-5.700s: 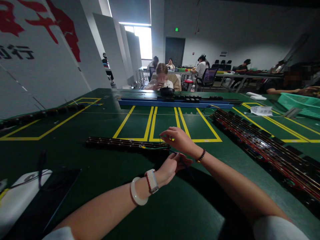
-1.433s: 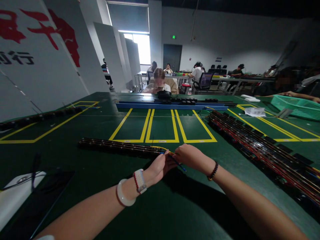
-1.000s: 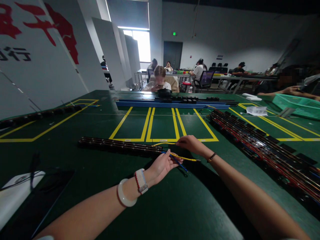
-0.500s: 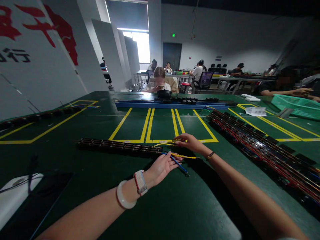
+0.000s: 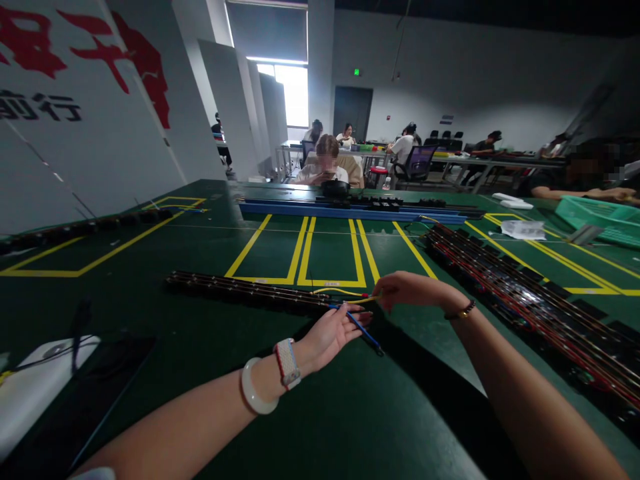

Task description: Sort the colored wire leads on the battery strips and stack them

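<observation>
A long dark strip of wired parts point(image 5: 240, 291) lies across the green table point(image 5: 320, 413) in front of me. At its right end my left hand point(image 5: 333, 333) rests with fingers curled on a blue wire point(image 5: 364, 332) that sticks out to the right. My right hand point(image 5: 413, 291) pinches the end of a yellow wire point(image 5: 345, 296) that runs from the strip's end. The two hands are a short way apart, right hand farther back and to the right.
A pile of similar strips with red wires point(image 5: 530, 300) lies at the right. A blue rail point(image 5: 350, 211) crosses the far table edge, yellow tape boxes point(image 5: 330, 257) mark the surface. A green basket point(image 5: 600, 220) stands far right. A white device point(image 5: 35, 387) lies at near left. People sit beyond.
My right hand has moved to the right, drawing the yellow wire's end with it. My left hand stays at the strip's end on the blue wire.
</observation>
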Action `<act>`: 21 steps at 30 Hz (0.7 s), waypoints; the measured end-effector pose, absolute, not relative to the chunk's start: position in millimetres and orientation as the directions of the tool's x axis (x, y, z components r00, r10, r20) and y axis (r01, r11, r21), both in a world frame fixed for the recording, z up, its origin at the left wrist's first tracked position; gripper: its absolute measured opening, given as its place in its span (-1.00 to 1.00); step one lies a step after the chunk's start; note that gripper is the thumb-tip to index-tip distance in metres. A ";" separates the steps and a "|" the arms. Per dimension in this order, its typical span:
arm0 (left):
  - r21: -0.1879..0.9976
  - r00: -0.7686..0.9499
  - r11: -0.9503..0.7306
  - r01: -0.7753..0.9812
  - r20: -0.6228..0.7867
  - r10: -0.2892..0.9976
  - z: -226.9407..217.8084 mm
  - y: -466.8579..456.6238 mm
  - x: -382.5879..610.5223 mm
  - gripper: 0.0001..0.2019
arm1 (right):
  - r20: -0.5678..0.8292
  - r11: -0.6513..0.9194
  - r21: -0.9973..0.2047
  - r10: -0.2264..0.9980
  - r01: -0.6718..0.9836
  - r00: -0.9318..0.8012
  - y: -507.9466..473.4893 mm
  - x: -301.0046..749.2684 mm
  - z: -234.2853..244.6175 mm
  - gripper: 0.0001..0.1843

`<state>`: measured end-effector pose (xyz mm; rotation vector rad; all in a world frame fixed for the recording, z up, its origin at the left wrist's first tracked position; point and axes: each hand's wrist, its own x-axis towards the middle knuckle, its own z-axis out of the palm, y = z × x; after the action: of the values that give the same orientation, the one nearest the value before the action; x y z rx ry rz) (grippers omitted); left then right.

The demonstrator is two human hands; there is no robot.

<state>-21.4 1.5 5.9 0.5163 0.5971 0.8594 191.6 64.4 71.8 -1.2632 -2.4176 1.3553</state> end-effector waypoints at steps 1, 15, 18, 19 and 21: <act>0.643 0.504 0.542 -0.541 -0.268 0.821 4.3 1.1 -20.5 -0.78 | -0.232 0.285 -0.750 0.731 0.597 -0.642 65.7 192.1 74.1 -0.71; 0.691 0.466 0.475 -0.545 -0.221 0.857 -3.5 -5.9 -21.3 -0.85 | 0.291 0.642 -0.648 0.706 0.410 -0.645 68.1 66.3 89.1 -0.72; 0.693 0.471 0.457 -0.558 -0.189 0.862 -7.5 -5.0 -21.1 -0.84 | 0.364 0.786 -0.377 0.612 0.490 -0.702 75.6 31.7 70.3 -0.78; 0.694 0.465 0.455 -0.558 -0.193 0.864 -8.4 -4.4 -20.8 -0.86 | 0.357 0.813 -0.294 0.582 0.503 -0.731 77.5 24.2 64.5 -0.79; 0.697 0.455 0.458 -0.552 -0.208 0.866 -8.7 -3.0 -20.0 -0.87 | 0.320 0.844 -0.178 0.536 0.506 -0.781 79.6 16.3 56.1 -0.78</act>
<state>-20.0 -3.0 -8.7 0.5967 0.6020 0.9411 16.3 79.6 56.1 -0.7796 -2.6619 0.1156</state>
